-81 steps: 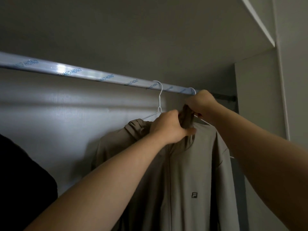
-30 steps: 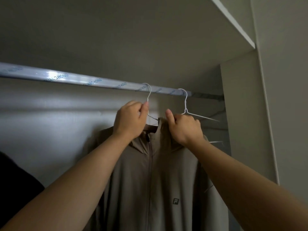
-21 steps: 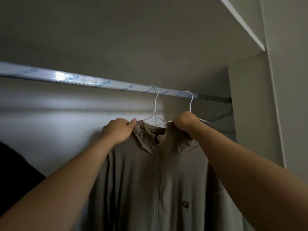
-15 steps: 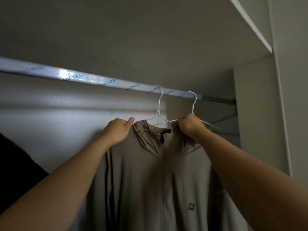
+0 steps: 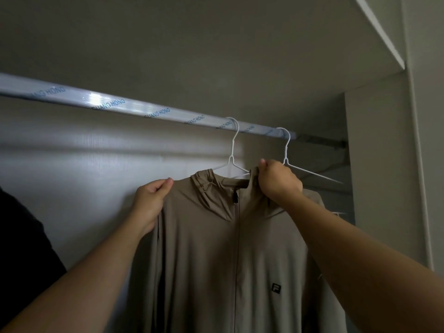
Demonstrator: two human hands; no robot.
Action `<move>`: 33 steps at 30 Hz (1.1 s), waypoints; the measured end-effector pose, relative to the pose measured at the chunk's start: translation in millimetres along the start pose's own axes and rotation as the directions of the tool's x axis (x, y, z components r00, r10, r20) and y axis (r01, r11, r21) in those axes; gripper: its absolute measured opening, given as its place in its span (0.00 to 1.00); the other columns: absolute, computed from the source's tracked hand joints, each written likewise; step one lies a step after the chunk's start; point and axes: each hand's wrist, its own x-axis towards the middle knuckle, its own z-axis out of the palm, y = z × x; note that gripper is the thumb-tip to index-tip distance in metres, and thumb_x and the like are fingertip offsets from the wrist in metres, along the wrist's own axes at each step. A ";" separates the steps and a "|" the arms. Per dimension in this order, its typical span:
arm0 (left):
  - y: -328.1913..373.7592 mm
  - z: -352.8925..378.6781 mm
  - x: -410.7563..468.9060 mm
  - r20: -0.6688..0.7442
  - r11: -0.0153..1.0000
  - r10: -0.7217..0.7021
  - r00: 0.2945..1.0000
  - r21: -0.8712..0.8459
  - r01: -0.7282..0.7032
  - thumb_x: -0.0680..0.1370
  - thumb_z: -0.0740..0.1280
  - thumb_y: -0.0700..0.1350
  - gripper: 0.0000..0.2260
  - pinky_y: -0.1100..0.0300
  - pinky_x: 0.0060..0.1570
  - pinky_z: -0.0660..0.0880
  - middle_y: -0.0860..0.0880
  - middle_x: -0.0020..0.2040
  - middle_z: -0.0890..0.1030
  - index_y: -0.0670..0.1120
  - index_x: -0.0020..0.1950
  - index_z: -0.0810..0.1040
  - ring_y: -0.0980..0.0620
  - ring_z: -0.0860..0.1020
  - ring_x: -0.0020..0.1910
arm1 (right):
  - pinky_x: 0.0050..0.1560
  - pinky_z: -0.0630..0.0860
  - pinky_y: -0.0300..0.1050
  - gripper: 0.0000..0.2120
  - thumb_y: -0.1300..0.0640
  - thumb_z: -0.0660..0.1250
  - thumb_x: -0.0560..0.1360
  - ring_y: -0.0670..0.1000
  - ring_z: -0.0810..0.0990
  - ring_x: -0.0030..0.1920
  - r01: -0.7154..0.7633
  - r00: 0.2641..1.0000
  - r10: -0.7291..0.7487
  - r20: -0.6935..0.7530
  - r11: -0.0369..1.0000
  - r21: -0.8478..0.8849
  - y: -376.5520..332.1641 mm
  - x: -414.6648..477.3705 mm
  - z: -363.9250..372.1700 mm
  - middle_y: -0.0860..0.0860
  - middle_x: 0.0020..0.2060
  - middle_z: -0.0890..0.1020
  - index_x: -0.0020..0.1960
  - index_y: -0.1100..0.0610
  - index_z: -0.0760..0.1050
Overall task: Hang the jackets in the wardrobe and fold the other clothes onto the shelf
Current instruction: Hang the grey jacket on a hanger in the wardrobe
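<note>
A tan zip-up jacket (image 5: pixel 216 248) with a small black logo hangs on a white wire hanger (image 5: pixel 231 150) hooked over the wardrobe rail (image 5: pixel 134 108). My left hand (image 5: pixel 150 199) pinches the jacket's left shoulder seam. My right hand (image 5: pixel 276 181) grips the right side of the collar, just below the rail. The zip is closed up to the collar.
A second, bare white wire hanger (image 5: pixel 288 152) hangs on the rail just right of the jacket. A dark garment (image 5: pixel 21 248) hangs at the far left. The wardrobe's side panel (image 5: pixel 382 176) stands at the right, and a shelf board (image 5: pixel 377 32) runs overhead.
My left hand has slid outward from the collar to the left shoulder. The jacket now hangs flatter and more spread on its hanger, and my right hand stays at the collar.
</note>
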 end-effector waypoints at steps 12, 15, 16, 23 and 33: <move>4.5 11.0 2.9 -0.087 0.970 -0.207 0.975 0.112 0.216 0.79 0.62 0.46 0.13 0.53 0.45 0.75 0.44 0.41 0.83 0.42 0.40 0.81 0.43 0.80 0.44 | 0.59 0.77 0.58 0.21 0.48 0.54 0.80 0.64 0.79 0.55 -0.052 0.998 0.043 0.048 0.977 0.205 0.9 10.0 -11.5 0.62 0.55 0.81 0.54 0.62 0.78; 32.9 18.9 9.1 -0.085 0.861 -0.194 0.977 0.463 0.211 0.67 0.61 0.55 0.17 0.55 0.38 0.71 0.43 0.40 0.82 0.42 0.39 0.79 0.43 0.78 0.39 | 0.57 0.78 0.55 0.19 0.49 0.60 0.77 0.64 0.80 0.55 -0.121 0.992 0.101 0.079 0.942 0.313 -1.4 16.4 -18.0 0.63 0.55 0.81 0.55 0.63 0.79; 42.8 25.3 14.2 -0.054 0.837 -0.186 0.981 0.515 0.186 0.68 0.62 0.59 0.22 0.55 0.41 0.73 0.42 0.46 0.83 0.42 0.44 0.81 0.43 0.80 0.43 | 0.58 0.79 0.54 0.18 0.49 0.62 0.76 0.62 0.80 0.55 -0.155 0.986 0.122 0.113 0.920 0.359 -3.1 18.9 -18.5 0.61 0.55 0.82 0.56 0.62 0.79; 82.9 73.0 60.1 0.371 0.680 -0.645 0.668 0.677 0.280 0.80 0.63 0.64 0.27 0.53 0.60 0.76 0.41 0.61 0.83 0.47 0.72 0.72 0.44 0.81 0.61 | 0.62 0.75 0.52 0.29 0.40 0.71 0.76 0.59 0.78 0.61 -0.298 0.847 0.186 0.499 0.942 0.154 -18.4 42.1 -23.4 0.55 0.63 0.78 0.69 0.57 0.73; 87.5 85.0 81.1 0.452 0.525 -0.794 0.406 0.847 0.085 0.80 0.67 0.38 0.12 0.44 0.57 0.79 0.38 0.51 0.84 0.36 0.62 0.79 0.44 0.84 0.45 | 0.67 0.74 0.62 0.15 0.70 0.60 0.79 0.65 0.80 0.62 -0.295 0.724 0.228 0.651 0.956 -0.007 -20.2 69.5 -20.5 0.68 0.61 0.79 0.64 0.70 0.75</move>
